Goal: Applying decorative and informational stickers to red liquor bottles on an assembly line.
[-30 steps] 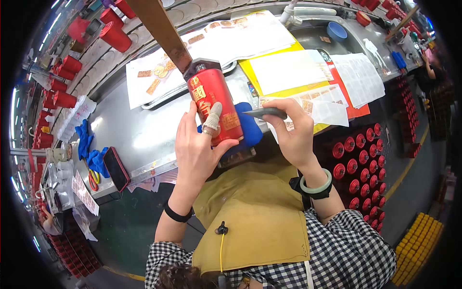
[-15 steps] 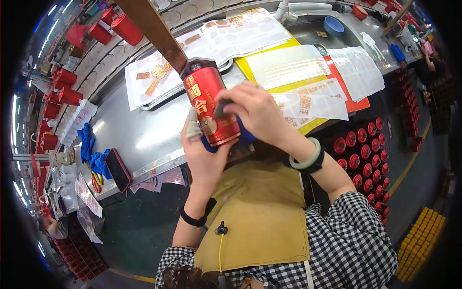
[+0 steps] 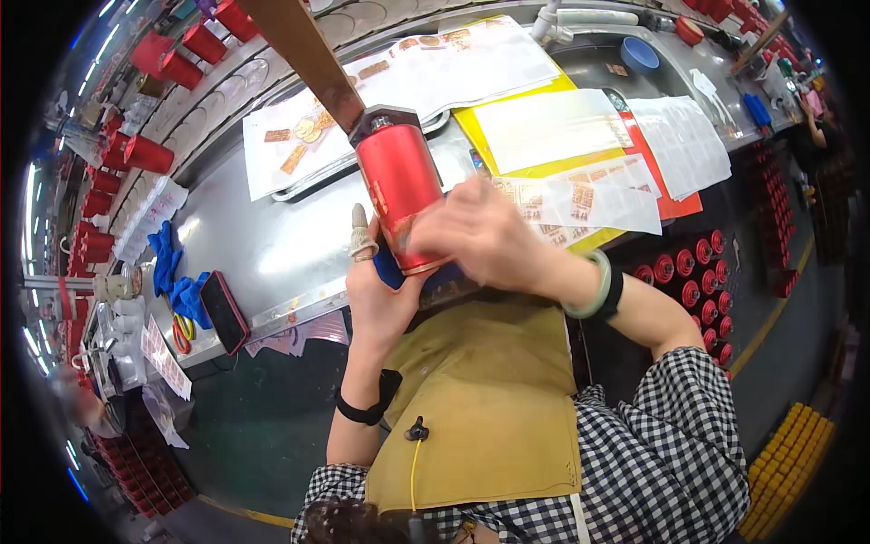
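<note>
A glossy red bottle (image 3: 396, 172) lies tilted in a dark holder (image 3: 384, 116) at the end of a brown bar (image 3: 304, 59). My left hand (image 3: 379, 295) cups the bottle's base, its thumb at the bottom edge. A pale finger cot covers one raised finger (image 3: 362, 234) beside the bottle. My right hand (image 3: 485, 234) is curled against the bottle's lower right side. Motion blurs its fingers. The small dark pad they pinch is almost hidden now. The bottle's gold lettering sits mostly out of sight at its left edge.
Decal sheets (image 3: 317, 136) lie on the metal bench, more on yellow boards (image 3: 535, 163) at right. A phone (image 3: 224, 313), scissors (image 3: 183, 334) and blue gloves (image 3: 190, 304) are at left. Red bottles (image 3: 691, 292) stand packed below right. A blue bowl (image 3: 640, 54) is in the sink.
The bottle has turned in its holder, so its gold lettering has moved left and a plain red side faces up. My right hand has swept across it and blurs.
</note>
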Available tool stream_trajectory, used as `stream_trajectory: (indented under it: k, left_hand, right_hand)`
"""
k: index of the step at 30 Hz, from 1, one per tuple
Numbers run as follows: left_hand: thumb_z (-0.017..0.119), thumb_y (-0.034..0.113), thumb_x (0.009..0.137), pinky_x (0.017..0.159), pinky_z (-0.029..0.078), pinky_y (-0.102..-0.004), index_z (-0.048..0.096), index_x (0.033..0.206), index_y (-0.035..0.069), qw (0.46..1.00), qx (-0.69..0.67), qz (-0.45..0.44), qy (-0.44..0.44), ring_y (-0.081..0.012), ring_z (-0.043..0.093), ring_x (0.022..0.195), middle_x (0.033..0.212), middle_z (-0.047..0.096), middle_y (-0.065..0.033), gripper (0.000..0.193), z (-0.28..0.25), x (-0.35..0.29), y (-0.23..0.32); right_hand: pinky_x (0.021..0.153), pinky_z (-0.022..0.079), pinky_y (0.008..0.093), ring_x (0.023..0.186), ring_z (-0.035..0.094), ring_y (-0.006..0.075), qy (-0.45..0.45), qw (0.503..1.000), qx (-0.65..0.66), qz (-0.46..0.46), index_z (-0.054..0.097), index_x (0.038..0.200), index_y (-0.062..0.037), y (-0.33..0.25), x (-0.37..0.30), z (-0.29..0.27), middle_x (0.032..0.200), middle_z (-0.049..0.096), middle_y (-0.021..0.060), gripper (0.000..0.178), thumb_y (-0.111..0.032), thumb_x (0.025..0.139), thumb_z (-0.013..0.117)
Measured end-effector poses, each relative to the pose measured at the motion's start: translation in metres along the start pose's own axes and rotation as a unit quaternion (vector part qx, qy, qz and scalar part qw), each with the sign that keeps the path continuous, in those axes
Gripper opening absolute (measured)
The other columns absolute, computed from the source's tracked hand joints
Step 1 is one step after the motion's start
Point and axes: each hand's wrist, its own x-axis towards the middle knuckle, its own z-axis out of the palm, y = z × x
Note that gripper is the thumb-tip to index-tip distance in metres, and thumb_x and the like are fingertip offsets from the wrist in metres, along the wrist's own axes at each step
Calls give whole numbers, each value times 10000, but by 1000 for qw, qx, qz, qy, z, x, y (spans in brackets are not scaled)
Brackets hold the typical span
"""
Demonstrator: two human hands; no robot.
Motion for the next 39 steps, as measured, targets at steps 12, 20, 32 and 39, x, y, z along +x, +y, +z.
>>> stream_trajectory:
  k: [12, 20, 32, 39]
  left_hand:
    - [873, 84, 802, 1015, 526, -389, 204, 1631, -44, 997, -42, -43, -51, -317, 677, 1211, 1378, 641, -241, 1073, 0, 4, -12]
    - [894, 83, 795, 1122, 442, -389, 203, 1636, -48, 999, -16, -45, -24, -267, 620, 1274, 1405, 625, -192, 1096, -2, 0, -1]
    - [890, 23, 774, 1084, 481, -419, 330, 1601, -22, 996, 37, 50, 66, -321, 545, 1314, 1470, 490, -177, 1000, 9, -7, 17]
    - [979, 135, 685, 1091, 471, -402, 299, 1606, -38, 996, -2, -36, 77, -310, 552, 1312, 1451, 525, -209, 1159, 17, -8, 11]
  right_hand:
    - [808, 475, 363, 845, 598, 216, -44, 998, 41, -5, 715, 958, -161, -27, -16, -5, 891, 689, -10, 152, -97, 822, 688]
    - [835, 440, 384, 872, 617, 248, 53, 991, -70, 105, 720, 981, -140, 19, 21, -9, 924, 712, 5, 149, -101, 843, 758]
    - [863, 461, 378, 893, 639, 255, 11, 995, -46, 93, 720, 1015, -108, 44, 48, 2, 901, 715, 29, 180, -132, 841, 757]
    - [828, 441, 346, 793, 580, 184, 2, 995, -95, -42, 722, 936, -172, 28, 40, 5, 894, 714, -39, 116, -92, 858, 689]
